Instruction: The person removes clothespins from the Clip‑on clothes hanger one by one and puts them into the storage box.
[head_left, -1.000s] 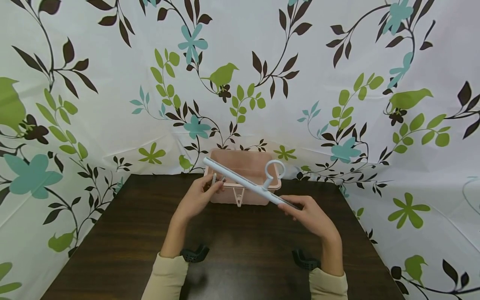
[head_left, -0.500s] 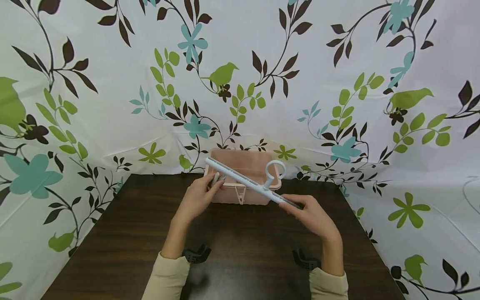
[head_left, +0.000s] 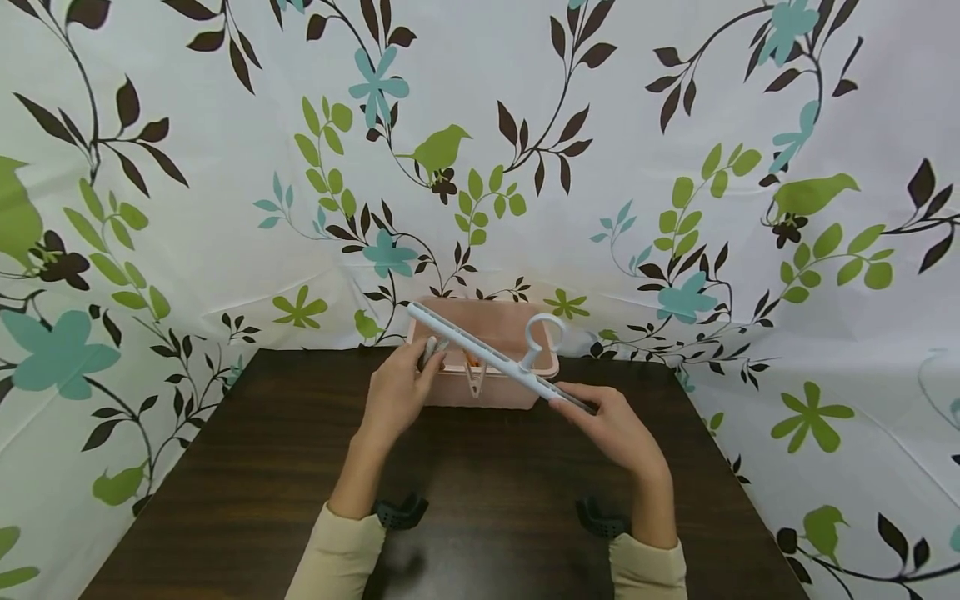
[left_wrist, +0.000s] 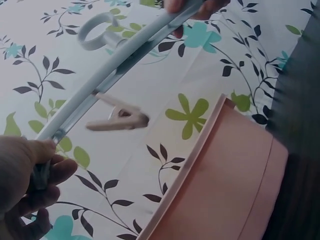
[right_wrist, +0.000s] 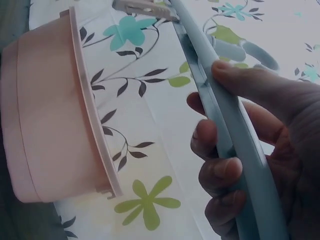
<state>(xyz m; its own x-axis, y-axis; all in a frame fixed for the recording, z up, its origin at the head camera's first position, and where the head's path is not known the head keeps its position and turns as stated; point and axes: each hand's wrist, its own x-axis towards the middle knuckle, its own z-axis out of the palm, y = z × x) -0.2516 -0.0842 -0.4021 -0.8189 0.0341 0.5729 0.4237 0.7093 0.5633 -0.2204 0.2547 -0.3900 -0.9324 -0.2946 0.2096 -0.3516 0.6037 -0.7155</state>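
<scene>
A white hanger bar [head_left: 495, 358] with a ring hook [head_left: 542, 333] slants above a pink basket [head_left: 487, 396] at the table's far edge. My right hand [head_left: 570, 404] grips the bar's right end [right_wrist: 225, 115], thumb on top and fingers curled beneath. One clothespin [head_left: 474, 379] hangs from the bar's middle [left_wrist: 120, 117]. My left hand [head_left: 423, 358] pinches a second, pale clothespin [head_left: 429, 352] just under the bar's left end; in the left wrist view that clothespin [left_wrist: 42, 172] meets the bar [left_wrist: 110, 65]. Orange items show inside the basket; I cannot make them out.
The dark wooden table [head_left: 225, 500] is walled on three sides by a white floral curtain [head_left: 675, 125]. The basket stands against the back curtain. Black wrist mounts [head_left: 397, 510] sit low near my sleeves.
My left hand has lifted the clothespin a little, closer to the bar's left end. The bar and right hand have risen slightly; the hanging clothespin stays in place.
</scene>
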